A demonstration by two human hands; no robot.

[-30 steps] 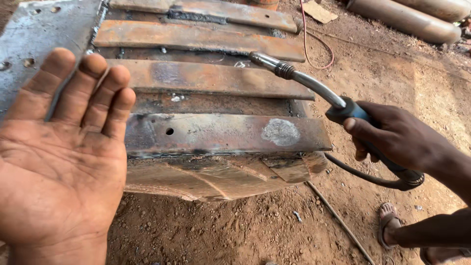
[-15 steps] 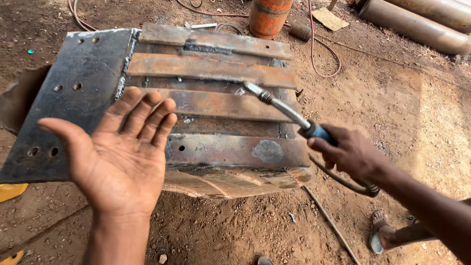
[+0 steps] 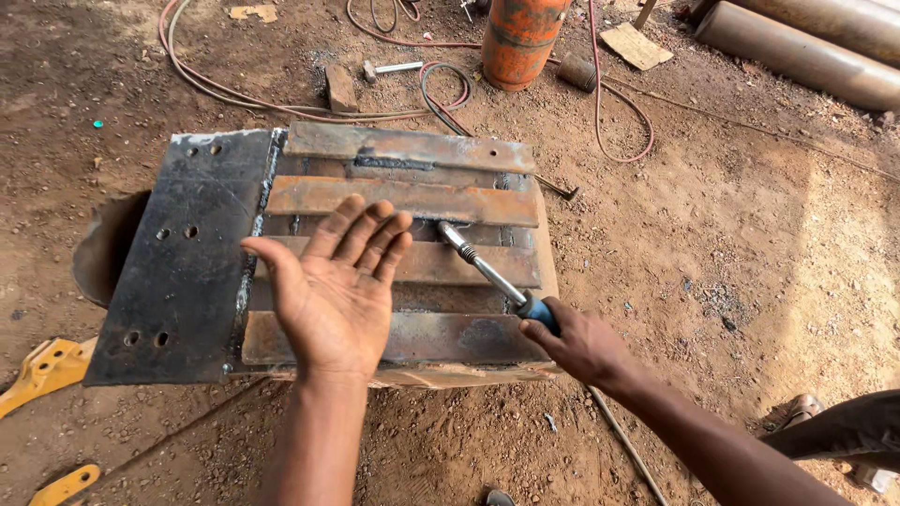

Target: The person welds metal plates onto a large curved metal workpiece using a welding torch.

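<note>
My left hand (image 3: 337, 286) is raised palm-up with fingers spread, hovering over a rusty steel workpiece (image 3: 412, 201) made of flat bars welded in steps. It holds nothing. A dark steel plate (image 3: 187, 267) with several bolt holes forms the workpiece's left side. My right hand (image 3: 581, 347) grips the blue handle of a welding torch (image 3: 483, 272). The torch's metal neck points up and left, and its tip rests near the middle bars. My right foot in a sandal (image 3: 802, 408) shows at the lower right.
An orange gas cylinder (image 3: 520, 37) stands at the back, with red hoses (image 3: 281, 103) looped on the dirt. A hammer (image 3: 394, 67), a brick (image 3: 339, 87), grey pipes (image 3: 806, 52) and yellow metal parts (image 3: 42, 370) lie around. A thin rod (image 3: 623, 440) lies in front.
The view has pulled back and up, showing the whole workpiece. My left hand has moved right, over the bars. The torch tip has come down toward the middle bars.
</note>
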